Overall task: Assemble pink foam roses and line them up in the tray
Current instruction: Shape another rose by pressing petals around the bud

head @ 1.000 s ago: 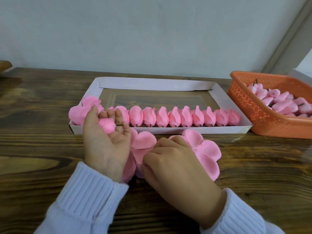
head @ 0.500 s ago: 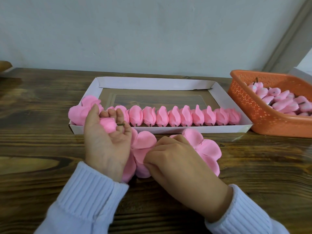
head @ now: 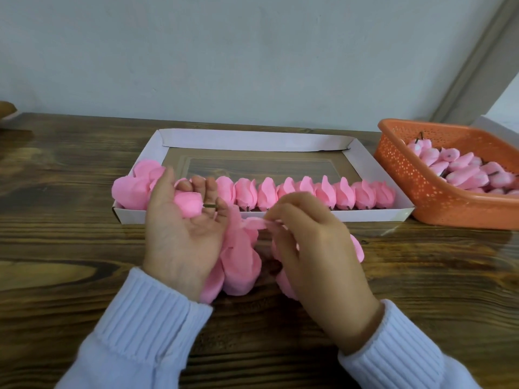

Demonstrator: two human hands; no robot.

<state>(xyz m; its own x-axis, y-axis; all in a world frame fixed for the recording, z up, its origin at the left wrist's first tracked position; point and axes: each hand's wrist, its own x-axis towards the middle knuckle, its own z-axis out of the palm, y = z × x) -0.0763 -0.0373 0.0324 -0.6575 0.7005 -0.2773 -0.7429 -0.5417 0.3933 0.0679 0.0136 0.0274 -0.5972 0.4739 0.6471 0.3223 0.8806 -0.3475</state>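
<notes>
The left hand (head: 182, 231) lies palm up just in front of the tray's near wall, its fingers curled round a pink foam bud (head: 188, 203) that rests across them below the thumb. The bud's thin stem (head: 209, 205) sticks out to the right between the fingers. Directly right of that hand, the right hand (head: 314, 248) is turned back-up, with its thumb and fingertips pinching the raised upper edge of a flat pink petal piece (head: 241, 265). That piece lies on the wooden table (head: 56, 248) in the gap between the two hands, its lower lobes reaching toward the wrists and its left side tucked under the left hand. A second petal piece (head: 357, 248) lies under the right hand, showing only at its right edge and below the palm; how much of it is there I cannot tell.

The white cardboard tray (head: 252, 140) sits just beyond both hands. A row of roses (head: 309, 192) stands side by side along its near wall, touching one another, from behind the left fingers to the right end. At the left end, wider open pink petals (head: 130, 189) spill over the tray's corner, just beside the left thumb. The rest of the tray floor behind the row is bare.

To the right, near the tray's right end, an orange perforated basket (head: 421, 178) holds a heap of loose buds (head: 460, 171), some with dark stems. Both wrists wear pale ribbed sleeves (head: 146, 318)
</notes>
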